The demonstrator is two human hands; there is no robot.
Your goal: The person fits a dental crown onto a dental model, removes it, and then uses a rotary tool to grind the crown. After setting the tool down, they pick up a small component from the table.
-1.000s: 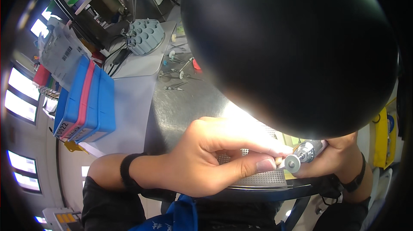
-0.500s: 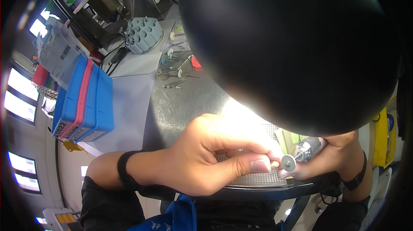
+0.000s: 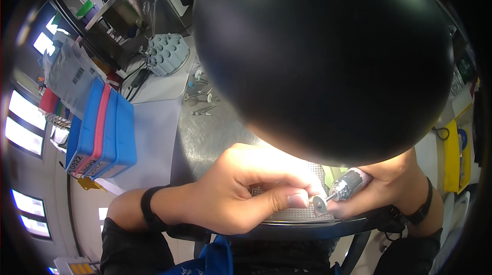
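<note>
My left hand is closed, with thumb and forefinger pinching a small tan piece. Most of that piece is hidden by the fingertips and the disc. In my right hand is a metal rotary handpiece, its tip pointing left. A grey round disc on a thin shank sits at its end, right beside the tan piece; whether the two touch, I cannot tell. The fingertips of both hands meet near the disc. Under them lies a perforated metal grate at the table's near edge.
A large black dome hides much of the workspace. Several loose mounted burs lie on the metal table. Stacked blue and pink bins stand at the left. Behind is a grey holder with round holes; a yellow object hangs at right.
Both hands, with the handpiece and tan piece, have shifted slightly left in the picture. The black dome also moved left and covers more of the table. Both grips remain.
</note>
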